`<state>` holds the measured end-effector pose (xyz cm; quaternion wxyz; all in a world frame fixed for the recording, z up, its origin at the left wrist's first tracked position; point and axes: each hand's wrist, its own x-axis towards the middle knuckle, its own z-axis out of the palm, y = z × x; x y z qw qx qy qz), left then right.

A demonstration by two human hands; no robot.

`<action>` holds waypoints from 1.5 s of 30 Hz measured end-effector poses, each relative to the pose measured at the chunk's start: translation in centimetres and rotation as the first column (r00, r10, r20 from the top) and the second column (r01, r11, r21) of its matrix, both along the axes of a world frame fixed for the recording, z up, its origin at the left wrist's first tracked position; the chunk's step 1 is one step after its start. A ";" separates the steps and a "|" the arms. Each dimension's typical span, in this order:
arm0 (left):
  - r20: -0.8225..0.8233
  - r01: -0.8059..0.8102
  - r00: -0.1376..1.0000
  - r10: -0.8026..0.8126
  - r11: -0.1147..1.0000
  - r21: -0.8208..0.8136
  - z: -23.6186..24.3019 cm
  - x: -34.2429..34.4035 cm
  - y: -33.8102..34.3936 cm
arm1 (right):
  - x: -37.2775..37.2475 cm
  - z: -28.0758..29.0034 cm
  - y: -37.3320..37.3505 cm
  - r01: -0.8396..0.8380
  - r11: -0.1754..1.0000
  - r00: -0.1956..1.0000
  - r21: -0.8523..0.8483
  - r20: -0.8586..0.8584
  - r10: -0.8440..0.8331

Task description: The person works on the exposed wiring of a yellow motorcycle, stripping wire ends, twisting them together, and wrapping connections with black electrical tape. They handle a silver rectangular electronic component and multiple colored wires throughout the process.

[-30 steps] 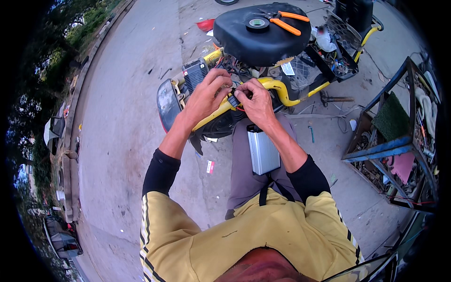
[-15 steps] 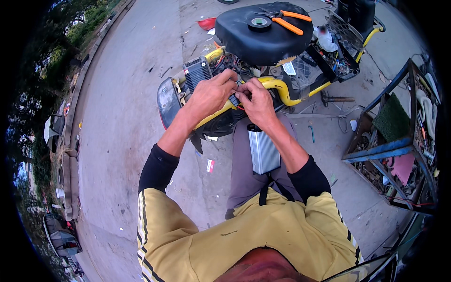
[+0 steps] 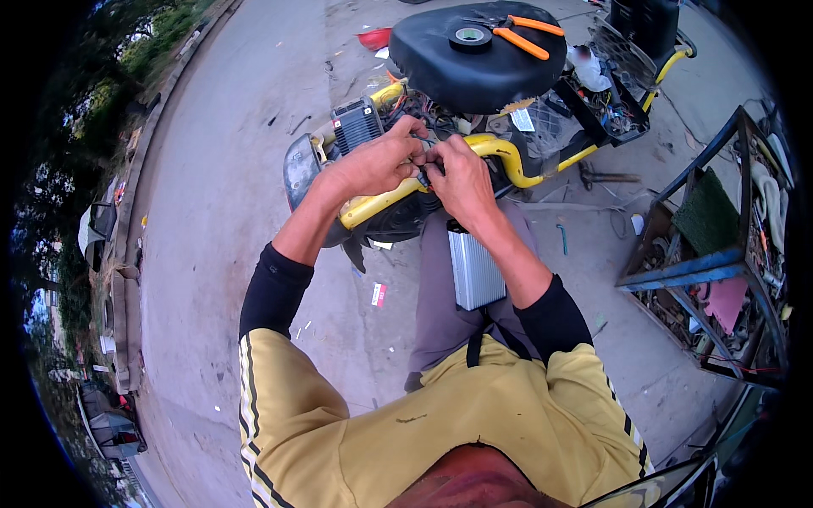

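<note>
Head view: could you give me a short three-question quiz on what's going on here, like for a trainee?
1. True or false: both hands meet at the yellow frame, beside the wires.
2. What lies on the black seat? A) tape roll and orange-handled pliers B) a hammer C) a cup
3. What is the ribbed silver box resting on?

Key:
1. True: left hand and right hand pinch something small and dark there.
2. A
3. The person's lap.

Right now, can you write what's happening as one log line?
left hand: pinching small black part | right hand: pinching same part | place: yellow scooter frame | on black seat: tape roll, orange-handled pliers
</note>
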<state>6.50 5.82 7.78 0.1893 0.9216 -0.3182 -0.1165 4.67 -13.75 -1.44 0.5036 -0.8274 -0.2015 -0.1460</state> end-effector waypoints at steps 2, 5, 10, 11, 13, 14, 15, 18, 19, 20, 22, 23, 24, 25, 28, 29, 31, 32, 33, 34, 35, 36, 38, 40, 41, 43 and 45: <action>0.098 -0.083 0.993 0.070 0.988 0.131 1.0 -1.1 -1.3 | 0.3 0.3 -0.4 -0.007 1.000 1.000 0.011 -0.029 0.008; 0.226 -0.178 0.966 0.129 0.960 0.214 1.2 -1.8 -2.5 | 0.5 0.3 -0.6 -0.027 0.999 0.998 0.037 -0.064 0.030; 0.318 -0.187 0.939 0.134 0.972 0.143 -0.3 -2.3 -1.7 | 0.5 0.3 -0.6 -0.049 0.998 0.995 0.049 -0.083 0.053; 0.316 -0.180 0.939 0.133 0.976 0.121 -0.3 -2.4 -1.6 | 0.6 0.3 -0.5 -0.048 0.997 0.995 0.054 -0.090 0.053; 0.313 -0.163 0.941 0.131 0.984 0.078 -0.4 -2.5 -1.3 | 0.6 0.3 -0.6 -0.045 0.997 0.994 0.060 -0.098 0.051; 0.321 -0.150 0.939 0.123 0.987 0.061 -0.5 -2.5 -1.1 | 0.6 0.4 -0.6 -0.044 0.997 0.994 0.061 -0.099 0.050; 0.329 -0.137 0.937 0.115 0.990 0.045 -0.6 -2.4 -0.9 | 0.6 0.5 -0.5 -0.042 0.997 0.994 0.063 -0.101 0.048; 0.323 -0.122 0.940 0.108 0.992 0.024 -0.6 -2.4 -1.0 | 0.8 0.2 -0.5 -0.035 0.997 0.994 0.068 -0.099 0.042; 0.318 -0.123 0.942 0.110 0.992 0.022 -0.6 -2.4 -1.0 | 0.8 0.2 -0.6 -0.037 0.997 0.994 0.068 -0.102 0.044; 0.316 -0.110 0.943 0.107 0.994 -0.010 -0.7 -2.3 -0.8 | 0.8 0.2 -0.6 -0.039 0.997 0.993 0.069 -0.106 0.046; 0.312 -0.083 0.945 0.102 0.994 -0.073 -1.2 -2.2 -0.4 | 0.7 0.2 -0.6 -0.045 0.995 0.992 0.090 -0.111 0.055; 0.292 -0.103 0.948 0.127 0.990 -0.097 -1.2 -2.2 -0.5 | 0.7 0.2 -0.7 -0.049 0.993 0.992 0.109 -0.113 0.062; 0.271 -0.123 0.950 0.151 0.985 -0.120 -1.3 -2.2 -0.6 | 0.6 0.1 -0.7 -0.054 0.990 0.991 0.129 -0.114 0.069; 0.251 -0.144 0.952 0.177 0.979 -0.142 -1.3 -2.2 -0.7 | 0.6 0.1 -0.8 -0.060 0.988 0.992 0.142 -0.098 0.075; 0.238 -0.153 0.949 0.208 0.961 -0.229 -1.9 -1.6 -0.5 | 0.1 -0.1 -1.0 -0.073 0.985 0.996 0.157 -0.038 0.080; 0.261 -0.153 0.942 0.213 0.961 -0.231 -2.1 -1.4 -0.5 | 0.0 -0.1 -1.0 -0.073 0.986 0.997 0.147 -0.011 0.075; 0.307 -0.152 0.925 0.221 0.960 -0.234 -2.3 -1.1 -0.5 | -0.2 -0.1 -1.0 -0.069 0.989 0.998 0.134 0.020 0.067; 0.325 -0.158 0.917 0.231 0.959 -0.237 -2.4 -1.1 -0.7 | -0.2 -0.1 -1.1 -0.067 0.989 0.998 0.132 0.024 0.064; 0.342 -0.164 0.908 0.241 0.957 -0.239 -2.5 -1.2 -1.0 | -0.2 -0.1 -1.1 -0.065 0.989 0.998 0.130 0.028 0.062; 0.358 -0.169 0.899 0.250 0.955 -0.242 -2.6 -1.3 -1.1 | -0.1 -0.2 -1.1 -0.067 0.987 0.998 0.145 0.029 0.063; 0.358 -0.159 0.899 0.251 0.950 -0.268 -2.9 -1.1 -1.1 | -0.1 -0.3 -1.1 -0.069 0.985 0.997 0.160 0.029 0.065; 0.358 -0.149 0.899 0.253 0.945 -0.293 -3.4 -0.9 -0.9 | 0.0 -0.4 -1.1 -0.071 0.982 0.997 0.174 0.029 0.067; 0.273 -0.188 0.911 0.308 0.901 -0.390 -3.1 -1.0 -1.3 | 0.1 -0.8 -1.0 -0.076 0.975 0.996 0.211 -0.025 0.083; 0.092 -0.297 0.914 0.395 0.805 -0.513 -2.8 -1.7 -2.1 | 0.2 -1.0 -1.0 -0.077 0.970 0.994 0.230 -0.061 0.093; 0.176 -0.255 0.913 0.367 0.853 -0.455 -2.9 -1.8 -1.9 | 0.2 -1.0 -0.9 -0.075 0.970 0.993 0.232 -0.072 0.094; 0.334 -0.177 0.898 0.287 0.930 -0.321 -3.2 -2.0 -1.3 | 0.2 -1.0 -0.8 -0.076 0.966 0.991 0.247 -0.087 0.100; 0.326 -0.139 0.914 0.243 0.940 -0.311 -3.3 -2.2 -1.2 | 0.2 -1.2 -0.6 -0.081 0.958 0.989 0.275 -0.098 0.112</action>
